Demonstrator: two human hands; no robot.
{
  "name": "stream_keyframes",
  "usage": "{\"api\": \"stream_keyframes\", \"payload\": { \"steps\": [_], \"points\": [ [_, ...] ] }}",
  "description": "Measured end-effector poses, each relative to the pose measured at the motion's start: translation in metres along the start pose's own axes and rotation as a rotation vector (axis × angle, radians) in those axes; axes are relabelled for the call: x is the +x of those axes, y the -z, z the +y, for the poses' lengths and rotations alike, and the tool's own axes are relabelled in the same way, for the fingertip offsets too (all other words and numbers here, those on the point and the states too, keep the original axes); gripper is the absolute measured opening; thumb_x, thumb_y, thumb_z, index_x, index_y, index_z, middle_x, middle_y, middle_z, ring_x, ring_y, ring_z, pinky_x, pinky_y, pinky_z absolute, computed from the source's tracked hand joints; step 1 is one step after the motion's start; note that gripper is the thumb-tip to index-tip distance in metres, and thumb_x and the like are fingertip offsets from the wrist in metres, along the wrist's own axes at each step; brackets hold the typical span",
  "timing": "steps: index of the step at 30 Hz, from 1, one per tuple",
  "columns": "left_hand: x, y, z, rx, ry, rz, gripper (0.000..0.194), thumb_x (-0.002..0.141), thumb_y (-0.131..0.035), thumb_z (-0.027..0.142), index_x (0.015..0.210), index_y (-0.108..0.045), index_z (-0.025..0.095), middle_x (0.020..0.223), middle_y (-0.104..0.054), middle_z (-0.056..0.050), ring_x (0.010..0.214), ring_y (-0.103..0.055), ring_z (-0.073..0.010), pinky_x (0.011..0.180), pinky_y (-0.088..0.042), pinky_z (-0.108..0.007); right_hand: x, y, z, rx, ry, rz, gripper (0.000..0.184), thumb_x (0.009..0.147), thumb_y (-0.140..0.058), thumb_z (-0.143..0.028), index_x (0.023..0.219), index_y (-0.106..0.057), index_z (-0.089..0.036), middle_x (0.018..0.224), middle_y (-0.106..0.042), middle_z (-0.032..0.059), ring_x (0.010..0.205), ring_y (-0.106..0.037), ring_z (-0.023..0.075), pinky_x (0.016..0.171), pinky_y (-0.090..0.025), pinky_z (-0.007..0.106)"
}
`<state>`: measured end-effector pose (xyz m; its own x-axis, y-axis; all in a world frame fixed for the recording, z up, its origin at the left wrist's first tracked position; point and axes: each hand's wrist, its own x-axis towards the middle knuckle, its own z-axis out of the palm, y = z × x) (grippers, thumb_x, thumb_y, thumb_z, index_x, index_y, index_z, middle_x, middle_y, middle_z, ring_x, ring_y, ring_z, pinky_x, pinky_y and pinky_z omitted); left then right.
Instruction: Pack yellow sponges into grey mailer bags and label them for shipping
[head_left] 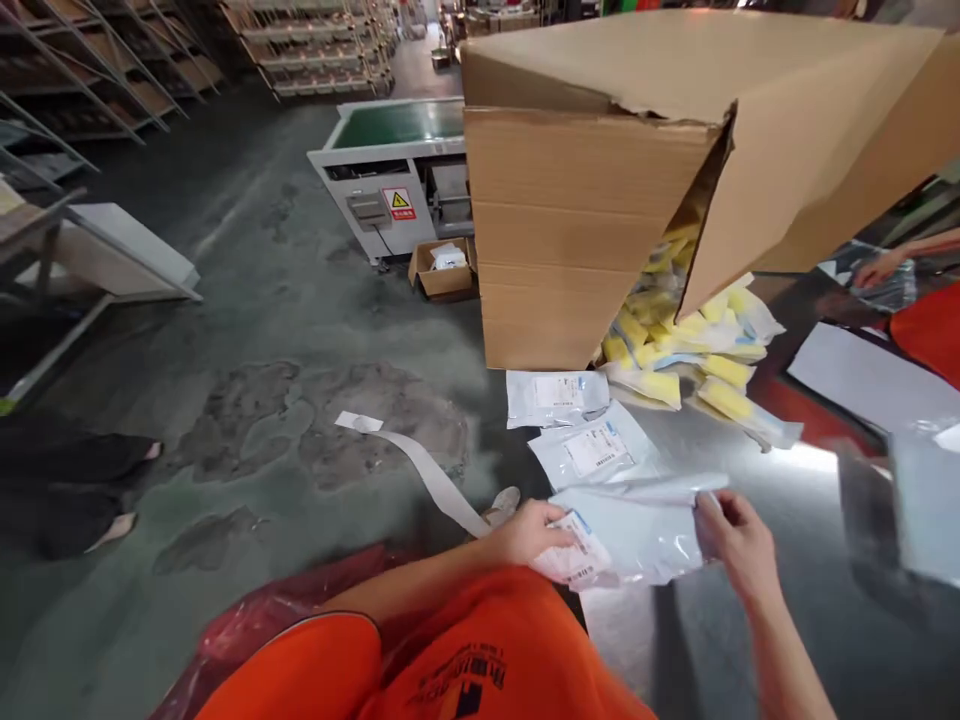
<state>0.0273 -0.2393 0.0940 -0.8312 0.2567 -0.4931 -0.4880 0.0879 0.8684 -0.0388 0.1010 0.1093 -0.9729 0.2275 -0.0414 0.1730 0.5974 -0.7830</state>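
Observation:
A pale plastic mailing bag (pixel 652 535) lies across the near edge of the metal table, stretched between my hands. My left hand (pixel 534 532) grips its left end beside a white printed label (pixel 581 550). At the bag's upper right corner, my right hand (pixel 735 535) pinches the folded edge between thumb and fingers. Just beyond lie two more labelled mailing bags, one (pixel 600 445) partly under the held bag and another (pixel 556 397) against the carton. Yellow items in clear wrappers (pixel 675 345) spill out of the torn cardboard carton (pixel 570 240).
A paper strip (pixel 427 465) trails toward the floor on the left. A conveyor with a green belt (pixel 401 122) and a small open box (pixel 446 270) stand ahead. On the right, another person's hand (pixel 881 268) is near clear packaging, with white sheets (pixel 877 375) closer.

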Motion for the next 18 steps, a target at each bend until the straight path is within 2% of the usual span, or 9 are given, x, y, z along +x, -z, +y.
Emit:
{"api": "stream_keyframes", "payload": {
  "steps": [2,5,8,10,11,13,16,18],
  "points": [
    [0.016,0.02,0.016,-0.08,-0.027,0.12,0.028,0.065,-0.08,0.034,0.083,-0.075,0.012,0.079,-0.071,-0.002,0.076,-0.064,-0.019,0.068,-0.048,-0.027,0.034,-0.018,-0.039,0.029,0.072,0.043,0.054,0.071,-0.063,-0.066,0.089,-0.066,-0.016,0.075,-0.064,0.0055,0.065,-0.054,0.0181,0.06,-0.044,0.028],
    [0.052,0.069,0.034,-0.199,-0.027,0.308,0.029,0.069,-0.077,0.034,0.087,-0.072,0.011,0.079,-0.071,-0.003,0.073,-0.063,-0.0178,0.064,-0.046,-0.026,0.086,-0.072,-0.083,-0.026,0.157,0.05,0.056,0.075,-0.053,-0.067,0.092,-0.065,-0.015,0.081,-0.065,0.0083,0.073,-0.055,0.0199,0.07,-0.045,0.032],
    [0.085,0.117,0.038,-0.294,0.004,0.392,0.029,0.067,-0.079,0.031,0.083,-0.068,0.01,0.071,-0.069,-0.004,0.065,-0.062,-0.0165,0.063,-0.047,-0.027,0.12,-0.127,-0.096,-0.15,0.098,-0.029,0.057,0.08,-0.043,-0.064,0.093,-0.066,-0.013,0.083,-0.066,0.0111,0.073,-0.055,0.0208,0.071,-0.044,0.033],
    [0.101,0.133,0.035,-0.348,0.04,0.388,0.027,0.064,-0.082,0.028,0.078,-0.066,0.01,0.066,-0.069,-0.005,0.06,-0.062,-0.0168,0.063,-0.049,-0.029,0.131,-0.149,-0.09,-0.195,0.069,-0.076,0.054,0.082,-0.043,-0.061,0.091,-0.067,-0.014,0.08,-0.066,0.0111,0.07,-0.055,0.0208,0.07,-0.044,0.033],
    [0.108,0.134,0.032,-0.37,0.059,0.369,0.027,0.062,-0.083,0.026,0.076,-0.066,0.01,0.066,-0.069,-0.006,0.06,-0.063,-0.0177,0.064,-0.05,-0.031,0.135,-0.154,-0.085,-0.205,0.065,-0.088,0.051,0.081,-0.044,-0.059,0.09,-0.067,-0.014,0.079,-0.066,0.011,0.07,-0.055,0.021,0.069,-0.044,0.033],
    [0.12,0.125,0.026,-0.408,0.089,0.312,0.027,0.059,-0.084,0.024,0.075,-0.067,0.01,0.068,-0.071,-0.008,0.063,-0.067,-0.0204,0.068,-0.053,-0.034,0.142,-0.153,-0.073,-0.237,0.055,-0.098,0.046,0.08,-0.047,-0.055,0.09,-0.067,-0.015,0.081,-0.066,0.0117,0.073,-0.057,0.0217,0.07,-0.044,0.033],
    [0.13,0.099,0.018,-0.431,0.114,0.218,0.03,0.058,-0.085,0.025,0.078,-0.07,0.009,0.074,-0.074,-0.011,0.07,-0.07,-0.0242,0.07,-0.054,-0.036,0.154,-0.136,-0.061,-0.277,0.051,-0.108,0.043,0.078,-0.05,-0.051,0.096,-0.066,-0.015,0.086,-0.067,0.0117,0.078,-0.06,0.0225,0.073,-0.045,0.034],
    [0.129,0.088,0.013,-0.416,0.123,0.179,0.032,0.058,-0.084,0.026,0.08,-0.071,0.008,0.076,-0.074,-0.012,0.071,-0.07,-0.0252,0.069,-0.054,-0.036,0.161,-0.125,-0.06,-0.279,0.062,-0.13,0.046,0.08,-0.05,-0.053,0.101,-0.065,-0.016,0.085,-0.068,0.0097,0.079,-0.061,0.0224,0.074,-0.046,0.033]
  ]
}}
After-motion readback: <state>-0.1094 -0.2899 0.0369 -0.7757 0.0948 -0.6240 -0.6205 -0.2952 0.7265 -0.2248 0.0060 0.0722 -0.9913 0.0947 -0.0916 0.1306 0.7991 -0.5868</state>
